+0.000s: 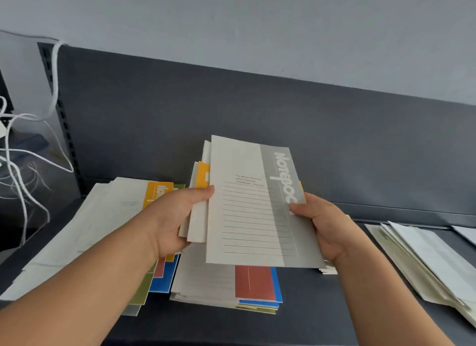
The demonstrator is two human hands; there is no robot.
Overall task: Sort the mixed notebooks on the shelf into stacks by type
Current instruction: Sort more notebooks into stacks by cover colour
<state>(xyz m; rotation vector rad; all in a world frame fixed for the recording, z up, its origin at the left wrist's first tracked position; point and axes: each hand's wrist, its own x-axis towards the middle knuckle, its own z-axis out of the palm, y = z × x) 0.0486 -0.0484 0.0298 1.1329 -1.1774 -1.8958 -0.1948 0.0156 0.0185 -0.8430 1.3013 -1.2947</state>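
Your left hand: curled round the left edge of a bundle of notebooks, thumb on the front, fingers hidden behind.
Your right hand: pinching the right edge of the grey notebook, thumb pressed on its grey band, fingers underneath.
Grey notebook: front of the bundle, held above the shelf, cover facing you, ruled lines on cream, and the title running sideways.
Yellow notebook: tucked behind the grey one, showing at the upper left.
Middle stack: lying on the shelf below your hands, red cover on top, blue and green edges under it.
Left pile: fanned out loosely under your left forearm, mostly cream, with a yellow band showing.
Right pile: pale covers, well apart on the right.
Back panel: dark, upright behind the shelf.
White cord: hanging at far left.
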